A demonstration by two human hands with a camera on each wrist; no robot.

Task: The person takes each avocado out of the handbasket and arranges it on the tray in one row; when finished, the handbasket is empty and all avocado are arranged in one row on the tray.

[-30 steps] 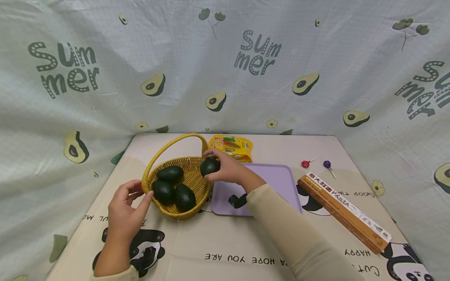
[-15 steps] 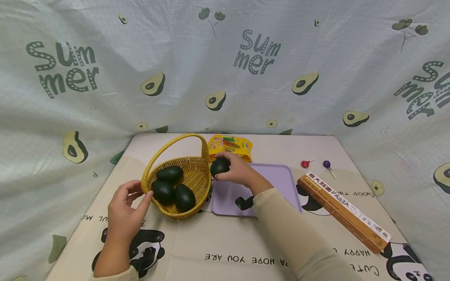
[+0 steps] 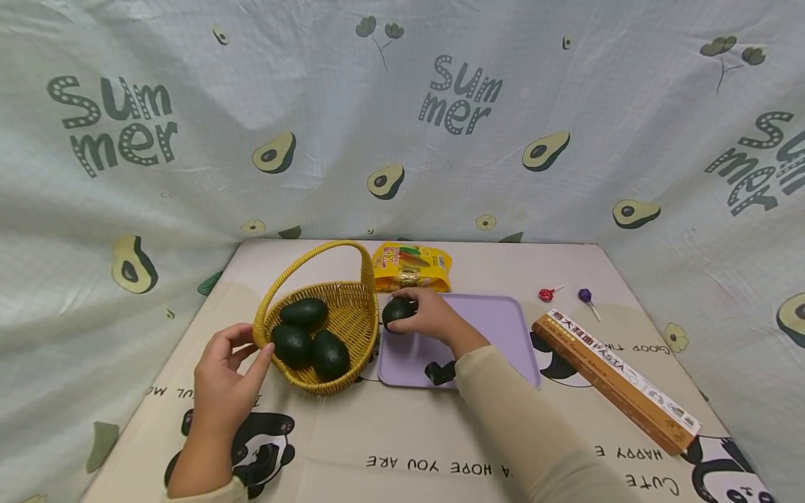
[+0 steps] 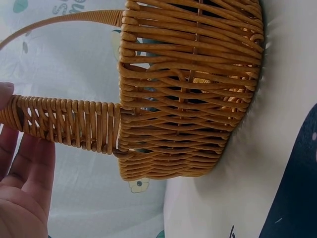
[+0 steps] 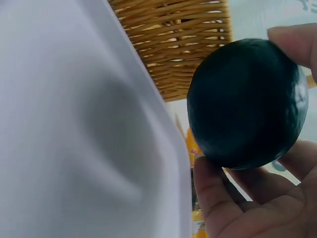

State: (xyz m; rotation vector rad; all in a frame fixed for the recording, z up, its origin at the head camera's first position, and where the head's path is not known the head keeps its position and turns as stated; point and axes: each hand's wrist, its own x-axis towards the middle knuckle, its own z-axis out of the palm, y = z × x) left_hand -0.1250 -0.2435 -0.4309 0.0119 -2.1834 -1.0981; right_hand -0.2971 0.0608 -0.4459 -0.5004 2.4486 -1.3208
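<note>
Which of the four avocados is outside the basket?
The avocado gripped by the right hand; the other three avocados all lie inside the yellow wicker basket, untouched by either hand.

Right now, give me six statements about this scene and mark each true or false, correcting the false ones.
1. The right hand holds an avocado. True.
2. The basket is full of lollipops. False: three avocados lie in the basket.
3. The left hand grips the handle of the basket. True.
4. The pasta box lies in the tray. False: the pasta box lies on the table, right of the tray in the head view.
5. Both lollipops are green. False: a red lollipop and a purple lollipop lie there.
6. The yellow packet lies beyond the tray's far edge. True.
</note>
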